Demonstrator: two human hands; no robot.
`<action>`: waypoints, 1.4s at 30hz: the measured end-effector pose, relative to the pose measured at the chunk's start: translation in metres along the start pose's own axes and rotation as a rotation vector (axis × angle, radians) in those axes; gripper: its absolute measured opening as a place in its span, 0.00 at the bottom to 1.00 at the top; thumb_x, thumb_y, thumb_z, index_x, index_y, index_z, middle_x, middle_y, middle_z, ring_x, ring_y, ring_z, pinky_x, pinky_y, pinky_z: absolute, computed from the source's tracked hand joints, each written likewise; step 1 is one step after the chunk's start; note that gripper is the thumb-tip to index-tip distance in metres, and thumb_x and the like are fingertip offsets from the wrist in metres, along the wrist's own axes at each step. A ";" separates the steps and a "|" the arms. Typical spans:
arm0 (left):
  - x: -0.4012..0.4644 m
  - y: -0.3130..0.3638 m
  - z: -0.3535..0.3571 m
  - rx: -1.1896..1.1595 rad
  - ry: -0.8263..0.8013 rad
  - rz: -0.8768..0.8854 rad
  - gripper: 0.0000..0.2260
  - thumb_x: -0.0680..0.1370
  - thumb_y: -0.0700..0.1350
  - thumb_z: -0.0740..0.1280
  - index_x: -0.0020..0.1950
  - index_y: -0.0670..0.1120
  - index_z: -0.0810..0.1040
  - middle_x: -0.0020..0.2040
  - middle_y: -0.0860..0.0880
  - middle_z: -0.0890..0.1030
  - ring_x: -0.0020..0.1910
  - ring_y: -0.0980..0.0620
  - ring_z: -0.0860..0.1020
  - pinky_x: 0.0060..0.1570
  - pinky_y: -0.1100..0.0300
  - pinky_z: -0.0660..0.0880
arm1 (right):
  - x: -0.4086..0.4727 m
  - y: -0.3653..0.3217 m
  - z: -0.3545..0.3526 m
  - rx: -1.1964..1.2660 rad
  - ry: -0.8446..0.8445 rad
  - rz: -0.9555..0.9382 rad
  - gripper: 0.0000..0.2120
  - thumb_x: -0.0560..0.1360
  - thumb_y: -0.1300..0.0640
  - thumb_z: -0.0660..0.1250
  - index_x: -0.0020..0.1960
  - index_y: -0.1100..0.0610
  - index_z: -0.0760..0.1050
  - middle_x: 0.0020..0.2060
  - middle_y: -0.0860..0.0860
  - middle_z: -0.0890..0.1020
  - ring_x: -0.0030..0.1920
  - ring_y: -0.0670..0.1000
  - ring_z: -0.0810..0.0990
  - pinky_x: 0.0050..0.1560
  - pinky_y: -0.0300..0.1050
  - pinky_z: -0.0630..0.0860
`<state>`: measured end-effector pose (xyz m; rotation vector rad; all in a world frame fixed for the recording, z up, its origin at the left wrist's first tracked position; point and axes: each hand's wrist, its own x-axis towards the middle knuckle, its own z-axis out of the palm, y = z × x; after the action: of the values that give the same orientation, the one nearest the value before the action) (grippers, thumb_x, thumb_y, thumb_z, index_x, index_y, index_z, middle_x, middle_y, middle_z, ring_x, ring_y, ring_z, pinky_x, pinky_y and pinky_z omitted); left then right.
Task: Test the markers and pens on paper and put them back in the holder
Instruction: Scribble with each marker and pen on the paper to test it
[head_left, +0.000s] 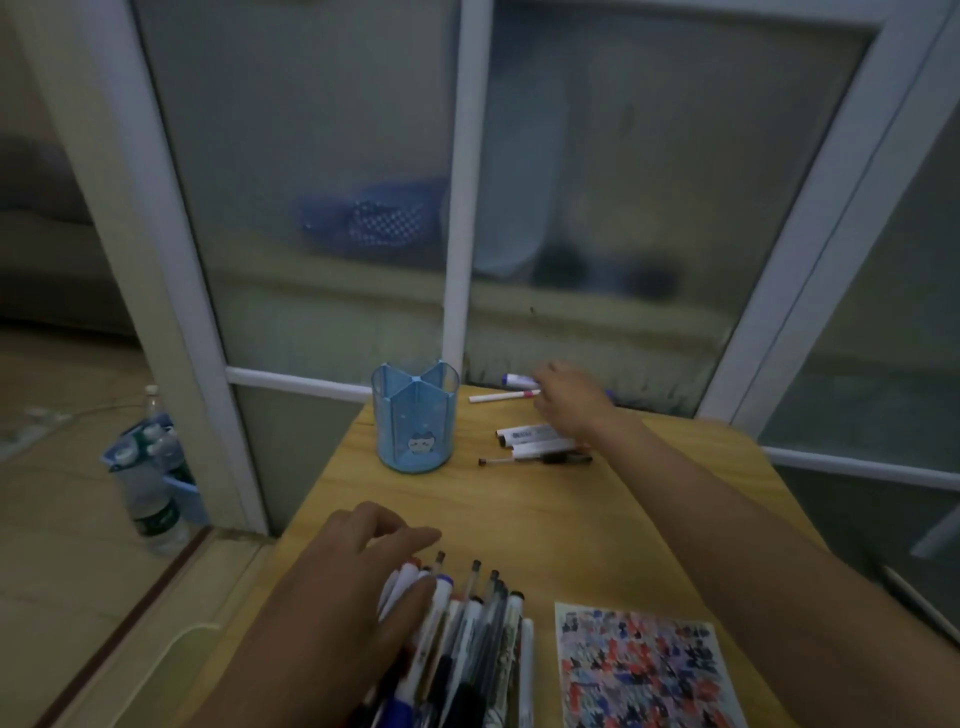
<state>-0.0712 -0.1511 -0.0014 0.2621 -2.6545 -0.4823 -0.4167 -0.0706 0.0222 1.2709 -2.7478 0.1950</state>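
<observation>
A blue plastic holder (415, 426) stands upright on the wooden table (623, 530), with nothing showing inside it. My left hand (363, 566) lies over a pile of pens and markers (478, 639) at the front edge, with white markers (402, 584) pinched between its thumb and forefinger. My right hand (571, 402) reaches to the far edge. Its curled fingers are over a blue-capped marker (514, 380) and at the end of a white pen with a pink band (501, 397). Whether it grips either is hidden. A scribbled paper (644, 670) lies front right.
More markers and a thin black pen (535, 447) lie right of the holder, under my right wrist. A frosted glass partition (462, 234) rises just behind the table. Left of the table, on the floor, stand water bottles (153, 499) in a blue crate.
</observation>
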 end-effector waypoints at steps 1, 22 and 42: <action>0.002 -0.004 0.001 0.012 0.017 -0.001 0.17 0.76 0.63 0.58 0.62 0.64 0.77 0.50 0.63 0.71 0.49 0.63 0.69 0.43 0.72 0.67 | 0.012 -0.005 0.007 -0.004 -0.044 -0.016 0.15 0.80 0.57 0.60 0.66 0.56 0.73 0.62 0.58 0.75 0.58 0.60 0.76 0.55 0.51 0.73; 0.009 -0.020 0.004 0.126 0.073 0.069 0.21 0.80 0.65 0.49 0.57 0.63 0.79 0.47 0.62 0.75 0.42 0.64 0.70 0.33 0.76 0.64 | 0.029 0.020 0.019 0.235 -0.208 -0.072 0.04 0.76 0.49 0.71 0.49 0.48 0.83 0.37 0.47 0.81 0.41 0.49 0.78 0.40 0.45 0.70; 0.012 -0.010 -0.004 0.068 -0.076 -0.061 0.23 0.74 0.68 0.52 0.63 0.65 0.76 0.52 0.65 0.73 0.48 0.62 0.74 0.42 0.67 0.69 | 0.009 0.007 0.018 0.270 -0.120 -0.087 0.08 0.78 0.47 0.67 0.44 0.49 0.80 0.37 0.47 0.80 0.39 0.48 0.77 0.36 0.43 0.68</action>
<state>-0.0789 -0.1641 0.0028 0.3526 -2.7470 -0.4293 -0.4289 -0.0759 0.0058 1.5084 -2.8326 0.5127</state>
